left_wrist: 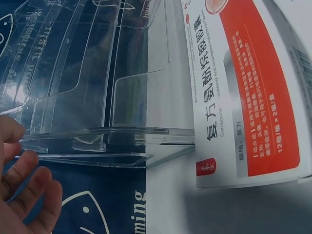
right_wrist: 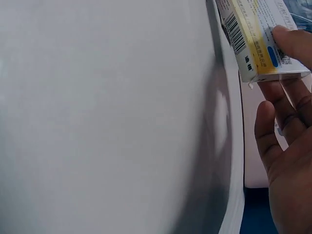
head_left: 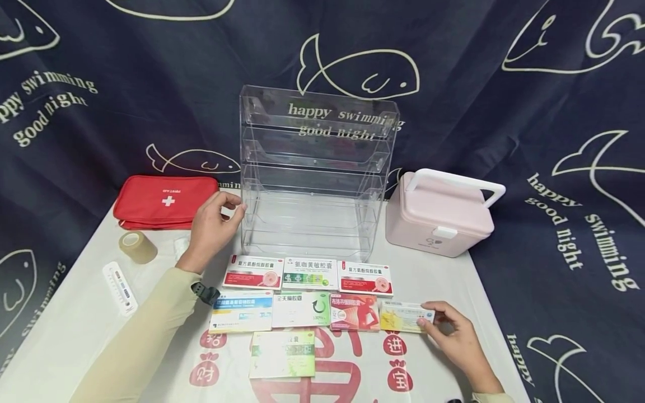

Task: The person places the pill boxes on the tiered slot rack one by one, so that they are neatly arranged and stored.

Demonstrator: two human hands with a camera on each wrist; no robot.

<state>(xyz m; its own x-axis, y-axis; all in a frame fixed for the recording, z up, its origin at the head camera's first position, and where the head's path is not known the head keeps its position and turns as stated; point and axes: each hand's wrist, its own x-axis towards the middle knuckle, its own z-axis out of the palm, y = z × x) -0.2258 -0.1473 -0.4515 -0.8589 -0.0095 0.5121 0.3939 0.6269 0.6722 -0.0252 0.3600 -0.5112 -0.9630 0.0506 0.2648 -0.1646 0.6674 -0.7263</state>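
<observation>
From the head camera, the left hand rests with loosely spread fingers against the lower left edge of the clear acrylic rack, while the right hand pinches the end of the yellow medicine box lying on the table at the right end of the box rows. The left wrist view shows relaxed fingertips beside the rack's base. In the right wrist view, fingers seem to grip the yellow box's end, though it is cropped.

The white counter carries medicine boxes between both hands, a clear rack beside the left hand, a pink case beyond the right hand
</observation>
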